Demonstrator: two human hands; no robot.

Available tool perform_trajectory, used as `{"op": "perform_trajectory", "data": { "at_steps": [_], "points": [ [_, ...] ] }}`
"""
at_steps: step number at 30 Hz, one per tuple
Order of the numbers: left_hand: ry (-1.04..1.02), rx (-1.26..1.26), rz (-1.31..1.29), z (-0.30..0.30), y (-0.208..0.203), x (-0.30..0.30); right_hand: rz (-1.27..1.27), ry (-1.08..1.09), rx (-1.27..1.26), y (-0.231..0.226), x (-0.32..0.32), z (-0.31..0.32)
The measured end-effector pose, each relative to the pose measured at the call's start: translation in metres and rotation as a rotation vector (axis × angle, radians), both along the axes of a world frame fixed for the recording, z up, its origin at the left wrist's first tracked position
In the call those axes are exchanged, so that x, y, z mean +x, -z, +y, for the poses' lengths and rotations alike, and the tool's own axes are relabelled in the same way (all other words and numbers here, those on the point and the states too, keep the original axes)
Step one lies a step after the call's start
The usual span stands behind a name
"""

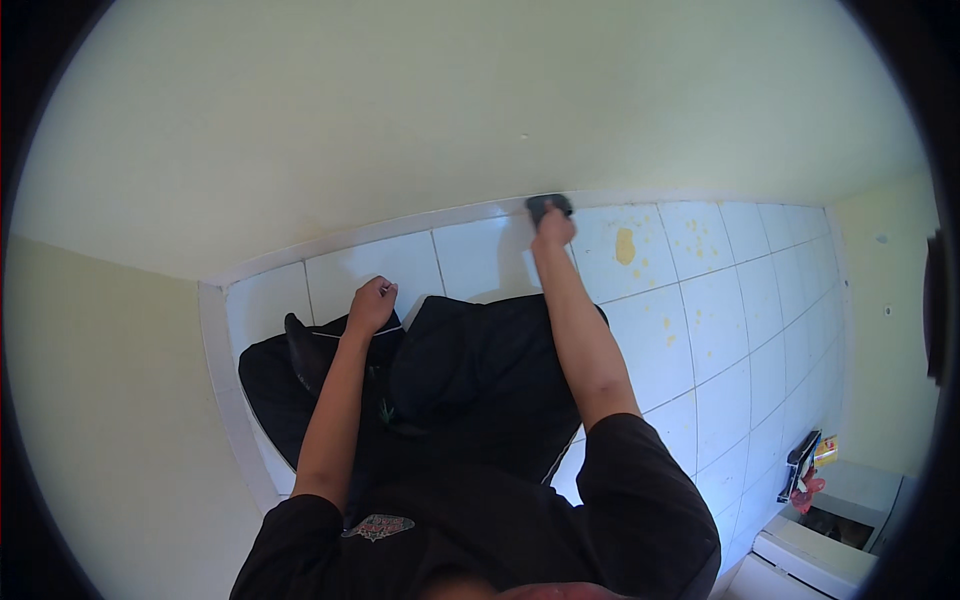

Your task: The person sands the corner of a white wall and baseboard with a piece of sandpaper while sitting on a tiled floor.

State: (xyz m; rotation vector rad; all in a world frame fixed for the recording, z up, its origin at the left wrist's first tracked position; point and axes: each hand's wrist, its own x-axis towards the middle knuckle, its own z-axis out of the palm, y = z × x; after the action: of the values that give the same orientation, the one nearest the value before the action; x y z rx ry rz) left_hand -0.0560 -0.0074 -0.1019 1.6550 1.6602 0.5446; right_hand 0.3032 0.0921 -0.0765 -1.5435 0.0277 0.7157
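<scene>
My right hand (555, 228) reaches far ahead and grips a dark grey pad (541, 206), which looks like a sponge or folded cloth. The pad lies against the white tiled skirting (470, 214) where wall and floor meet. Motion blurs the hand and pad a little. My left hand (373, 305) is curled closed over the floor tiles, just beyond my bent knee in black trousers (480, 360); I see nothing in it. To the right of the pad, a yellowish puddle (625, 246) lies on the white floor tiles (640, 340).
Smaller yellow spots (697, 240) are scattered over the tiles on the right. A pale wall (400, 110) rises ahead, with another wall (100, 340) close on my left. A red plastic item (807, 493) and a white cabinet-like object (815, 555) stand at the lower right.
</scene>
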Motion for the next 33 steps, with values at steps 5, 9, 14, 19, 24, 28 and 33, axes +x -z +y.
{"op": "perform_trajectory", "data": {
  "at_steps": [5, 9, 14, 19, 24, 28, 33],
  "points": [
    [0.051, 0.013, 0.014, -0.003, 0.001, 0.005, 0.335, -0.171, 0.157, 0.010, -0.039, -0.004],
    [0.035, -0.002, 0.022, -0.007, -0.005, 0.009, 0.349, -0.045, 0.125, 0.016, -0.027, 0.001],
    [0.026, 0.018, 0.007, -0.004, 0.000, -0.001, 0.363, 0.167, 0.085, 0.022, 0.025, 0.017],
    [0.012, -0.059, -0.011, 0.000, -0.008, 0.017, 0.159, 0.278, -0.012, 0.032, 0.066, 0.019],
    [0.017, -0.074, -0.013, 0.000, -0.004, 0.012, 0.234, -0.118, 0.032, 0.032, 0.010, 0.005],
    [0.015, -0.082, -0.015, -0.005, -0.007, 0.003, 0.519, -0.228, 0.083, 0.023, -0.017, 0.005],
    [0.032, -0.083, -0.027, -0.001, -0.015, 0.021, 0.608, 0.045, 0.125, 0.036, 0.045, 0.015]
  ]
}}
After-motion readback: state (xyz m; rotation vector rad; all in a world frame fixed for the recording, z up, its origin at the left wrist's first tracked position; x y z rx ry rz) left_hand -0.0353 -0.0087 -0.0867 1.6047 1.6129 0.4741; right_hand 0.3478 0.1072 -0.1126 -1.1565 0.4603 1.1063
